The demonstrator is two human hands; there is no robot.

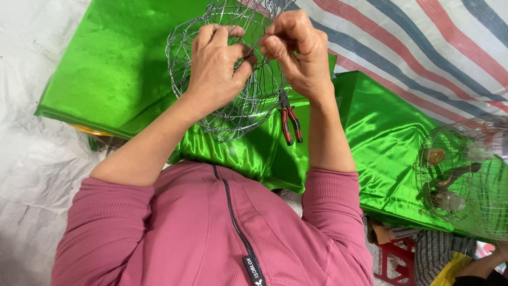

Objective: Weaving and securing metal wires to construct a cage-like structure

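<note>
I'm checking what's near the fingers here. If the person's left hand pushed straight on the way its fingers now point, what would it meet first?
Most likely the right hand. The left hand grips the wire frame, with its thumb and fingertips aimed across at the right hand's pinched fingers, almost touching. Only thin wire seems to lie between them, though depth is hard to judge.

Makeshift craft workshop, prob. floor-level or outdoors.
Work surface is just a striped tarp (423, 37) and white plastic sheet (32, 159), no bench. Shiny green fabric (116, 69) lies spread in bulk w/ pliers (290, 123) on it; a wire frame (227, 74) is being hand-built, a 2nd wire frame (465, 180) sits nearby by a red stool (394, 259).
</note>
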